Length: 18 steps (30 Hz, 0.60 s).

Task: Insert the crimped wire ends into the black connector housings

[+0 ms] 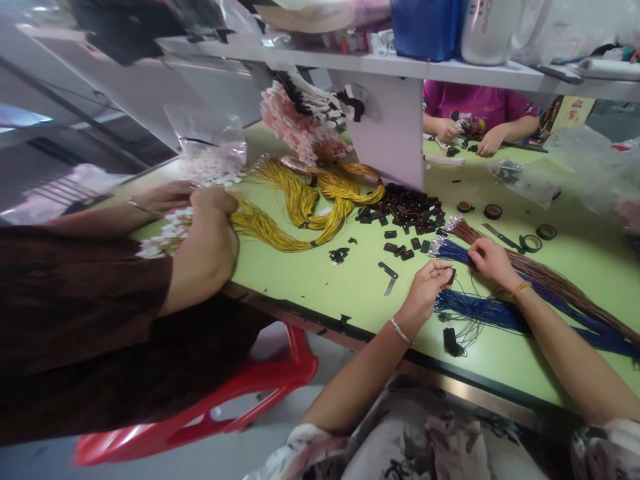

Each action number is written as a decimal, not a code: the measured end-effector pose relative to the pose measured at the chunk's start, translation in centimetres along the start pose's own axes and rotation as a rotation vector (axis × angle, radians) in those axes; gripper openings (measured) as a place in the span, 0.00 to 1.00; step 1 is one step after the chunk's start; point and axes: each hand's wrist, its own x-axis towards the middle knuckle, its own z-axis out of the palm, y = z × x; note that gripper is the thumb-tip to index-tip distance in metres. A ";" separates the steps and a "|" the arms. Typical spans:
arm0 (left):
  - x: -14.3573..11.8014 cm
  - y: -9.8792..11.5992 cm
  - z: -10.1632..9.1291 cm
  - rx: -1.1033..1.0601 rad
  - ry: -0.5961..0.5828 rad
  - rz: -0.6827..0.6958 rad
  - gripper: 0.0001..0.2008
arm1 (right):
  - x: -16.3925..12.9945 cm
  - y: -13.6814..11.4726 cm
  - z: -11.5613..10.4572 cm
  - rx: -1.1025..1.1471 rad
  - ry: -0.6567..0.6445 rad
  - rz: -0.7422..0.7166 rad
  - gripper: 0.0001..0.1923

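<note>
My left hand [429, 288] is closed on a small black connector housing [452, 276], pinched between thumb and fingers. My right hand [491, 261] has its fingers pressed together at the terminal ends of a blue wire bundle [453, 250]; which wire it grips, if any, is too small to make out. Beside it runs a brown wire bundle [520, 261]. Below my hands lies a second blue bundle [480, 313], with thin dark wires over it and a wired black piece [453, 341] near the edge. Loose black housings [407, 210] form a pile ahead of my left hand.
A folding blade [389, 277] lies left of my hand. Tape rolls [530, 243] and scissors [503, 238] sit at the right. Yellow wire bundles [300, 200] cover the middle. A co-worker's arms [205, 247] are at the left; another person [480, 113] works opposite. A shelf [350, 63] hangs above.
</note>
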 end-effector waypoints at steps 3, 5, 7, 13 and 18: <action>0.3 -0.6 -0.2 -0.063 -0.015 -0.014 0.15 | 0.0 -0.5 -0.9 -0.065 0.054 -0.003 0.06; 0.4 -0.8 -0.3 -0.084 -0.027 -0.022 0.16 | 0.4 -1.3 -1.2 -0.054 0.021 0.010 0.05; 0.4 -1.0 -0.4 -0.099 -0.041 -0.023 0.16 | 1.1 -2.3 -1.2 -0.003 -0.042 0.002 0.05; 0.2 -1.3 -0.6 -0.149 -0.057 -0.024 0.16 | 3.2 -4.6 -0.1 0.274 -0.071 -0.041 0.06; 0.4 -1.5 -0.9 -0.218 -0.075 -0.021 0.14 | 1.4 -5.2 -0.7 0.543 -0.079 -0.009 0.06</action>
